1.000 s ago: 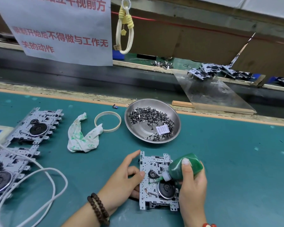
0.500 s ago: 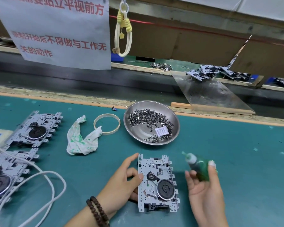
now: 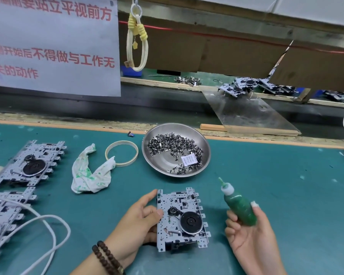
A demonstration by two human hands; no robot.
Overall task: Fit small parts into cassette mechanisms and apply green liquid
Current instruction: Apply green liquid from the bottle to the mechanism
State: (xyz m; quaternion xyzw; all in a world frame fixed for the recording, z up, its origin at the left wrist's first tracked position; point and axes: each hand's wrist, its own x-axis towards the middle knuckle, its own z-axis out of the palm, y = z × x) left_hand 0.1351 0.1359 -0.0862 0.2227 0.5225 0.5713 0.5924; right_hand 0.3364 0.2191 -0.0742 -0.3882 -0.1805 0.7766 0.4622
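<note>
Metal mechanisms (image 3: 31,165) lie at nine o'clock beside a stained rag (image 3: 89,173); at six o'clock the mechanism in hand (image 3: 182,218) is steadied by the left hand (image 3: 136,225), fingers curled on its edge. A green bottle (image 3: 239,207) is gripped at four o'clock by the right hand (image 3: 250,237), nozzle up, clear of the plate, so dosing appears finished. Next, a part from the steel dish (image 3: 176,149) at twelve o'clock is probably needed.

Light was bright and even, from overhead; shadows soft and short, e.g. under the left hand (image 3: 136,225) and the cloth (image 3: 87,175). Mild glare on the steel bowl (image 3: 204,147) rim and on the clear sheet (image 3: 252,114) at the back. Wide-angle bend at edges: desk (image 3: 286,185) border curved. Foreground sharp; far shelf w/ parts softer, slightly smeared.
</note>
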